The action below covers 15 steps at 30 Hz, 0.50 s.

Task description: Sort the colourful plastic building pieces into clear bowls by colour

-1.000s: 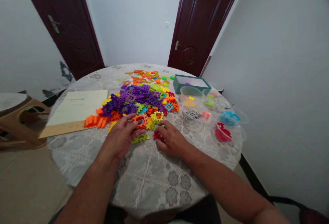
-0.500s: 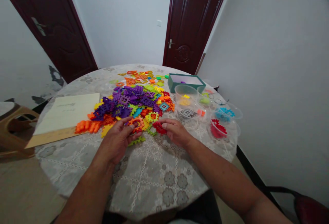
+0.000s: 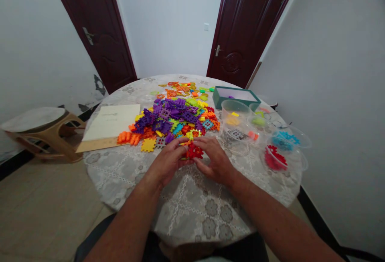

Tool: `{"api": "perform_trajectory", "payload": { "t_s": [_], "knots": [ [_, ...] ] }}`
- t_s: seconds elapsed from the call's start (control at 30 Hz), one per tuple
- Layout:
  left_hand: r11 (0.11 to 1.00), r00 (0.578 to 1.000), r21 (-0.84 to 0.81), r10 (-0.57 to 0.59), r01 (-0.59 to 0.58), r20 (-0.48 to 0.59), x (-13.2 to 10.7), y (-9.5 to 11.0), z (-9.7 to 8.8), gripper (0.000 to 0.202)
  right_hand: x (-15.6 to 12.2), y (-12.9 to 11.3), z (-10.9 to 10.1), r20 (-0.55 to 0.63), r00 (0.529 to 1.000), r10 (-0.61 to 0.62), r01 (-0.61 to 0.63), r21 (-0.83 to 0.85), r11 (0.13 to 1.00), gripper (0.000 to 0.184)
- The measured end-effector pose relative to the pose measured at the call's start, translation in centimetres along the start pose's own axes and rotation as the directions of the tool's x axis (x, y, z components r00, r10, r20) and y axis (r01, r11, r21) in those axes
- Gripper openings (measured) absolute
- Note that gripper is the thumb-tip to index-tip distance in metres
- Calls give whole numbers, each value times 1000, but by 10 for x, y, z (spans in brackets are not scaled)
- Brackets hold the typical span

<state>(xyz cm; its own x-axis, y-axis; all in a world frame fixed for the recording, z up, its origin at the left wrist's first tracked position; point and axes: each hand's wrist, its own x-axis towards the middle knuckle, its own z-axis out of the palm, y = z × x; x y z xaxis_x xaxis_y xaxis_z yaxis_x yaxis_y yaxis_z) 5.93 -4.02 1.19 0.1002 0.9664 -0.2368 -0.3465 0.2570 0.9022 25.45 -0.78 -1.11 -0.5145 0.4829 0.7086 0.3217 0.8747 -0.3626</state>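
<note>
My left hand [image 3: 166,163] and my right hand [image 3: 214,160] meet at the near edge of a heap of plastic interlocking pieces [image 3: 176,119], purple, orange, yellow and green. Between the fingertips of both hands sits a red piece [image 3: 193,151], pinched from each side. An orange piece shows at my left fingertips, pressed against the red one. A yellow square piece [image 3: 148,145] lies loose on the cloth to the left of my left hand.
The round table [image 3: 186,206] has a patterned grey cloth. Clear bowls stand at the right, holding red pieces [image 3: 273,158], blue pieces [image 3: 284,138] and yellow ones [image 3: 232,117]. A green box [image 3: 234,95] stands behind them. A paper sheet on a board [image 3: 110,119] lies left. A stool [image 3: 42,127] stands beside the table.
My hands came together in front of the heap. My right hand lifted the red piece off the cloth and my left hand now closes on it too. The camera swung left.
</note>
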Motion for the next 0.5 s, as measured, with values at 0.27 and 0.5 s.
{"api": "perform_trajectory", "payload": {
  "t_s": [0.27, 0.5],
  "knots": [
    [982, 998, 180, 61, -66, 33, 2, -2, 13, 46, -4, 8, -2, 4, 988, 156, -155, 114, 981, 62],
    [929, 983, 330, 129, -166, 132, 2, 4, 10, 50, -1, 19, 5, 222, 764, 606, -636, 416, 649, 32]
  ]
}}
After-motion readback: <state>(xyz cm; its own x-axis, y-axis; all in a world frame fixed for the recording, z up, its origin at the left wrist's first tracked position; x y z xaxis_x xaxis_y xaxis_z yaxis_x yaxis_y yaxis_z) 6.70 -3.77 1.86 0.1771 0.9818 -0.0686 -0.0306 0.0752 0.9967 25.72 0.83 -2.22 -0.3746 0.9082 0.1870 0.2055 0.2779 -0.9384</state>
